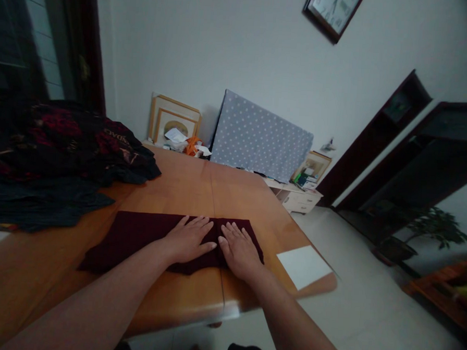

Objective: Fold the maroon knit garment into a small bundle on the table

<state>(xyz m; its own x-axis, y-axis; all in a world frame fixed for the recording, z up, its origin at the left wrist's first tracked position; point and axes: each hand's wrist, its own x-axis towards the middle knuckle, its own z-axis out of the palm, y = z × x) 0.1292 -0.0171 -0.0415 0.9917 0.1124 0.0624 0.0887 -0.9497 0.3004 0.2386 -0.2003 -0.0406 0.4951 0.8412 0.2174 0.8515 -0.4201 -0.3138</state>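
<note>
A dark maroon cloth [136, 240] lies folded flat on the wooden table [178, 182]. My left hand [189, 240] rests palm down on the cloth, fingers spread, just left of its middle. My right hand [239, 251] presses flat on the cloth's right part, its fingertips close to those of my left hand. Neither hand closes on the cloth. A heap of dark patterned clothing [58, 155] with red flowers sits on the table's left side, away from both hands.
A white sheet of card [304, 266] lies at the table's right corner. Behind the table lean framed pictures [175, 121] and a grey polka-dot board [259, 137], above a low white drawer unit [297, 198]. A tiled floor [363, 312] surrounds the table's right side, with a potted plant [434, 230] beyond.
</note>
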